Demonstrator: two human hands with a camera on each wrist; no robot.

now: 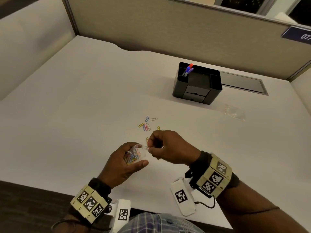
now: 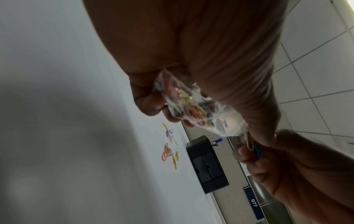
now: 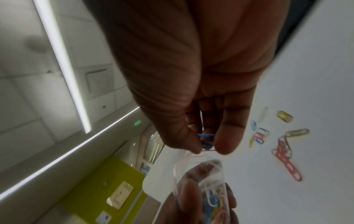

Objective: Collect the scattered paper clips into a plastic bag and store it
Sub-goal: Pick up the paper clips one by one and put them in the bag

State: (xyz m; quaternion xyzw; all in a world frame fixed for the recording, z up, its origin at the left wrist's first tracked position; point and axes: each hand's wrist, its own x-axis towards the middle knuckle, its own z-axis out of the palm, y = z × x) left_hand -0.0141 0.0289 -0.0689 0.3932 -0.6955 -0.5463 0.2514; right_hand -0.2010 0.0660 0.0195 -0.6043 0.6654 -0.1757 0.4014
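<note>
My left hand (image 1: pixel 129 158) cups a small clear plastic bag (image 1: pixel 134 154) partly filled with coloured paper clips (image 2: pixel 195 112); its fingers curl round the bag (image 3: pixel 208 195). My right hand (image 1: pixel 151 147) pinches blue and white paper clips (image 3: pixel 205 141) between thumb and fingers right at the bag's mouth, as the left wrist view shows with the clips (image 2: pixel 252 145) beside the bag's edge. Several loose paper clips (image 1: pixel 147 124) in yellow, pink, blue and white lie on the white desk (image 1: pixel 84 106) just beyond my hands.
A black desk organiser (image 1: pixel 197 83) holding pens (image 1: pixel 188 69) stands at the back right, with two small drawers in front. A second clear plastic bag (image 1: pixel 234 112) lies to its right. Partition walls (image 1: pixel 168 27) close the desk at the back and left.
</note>
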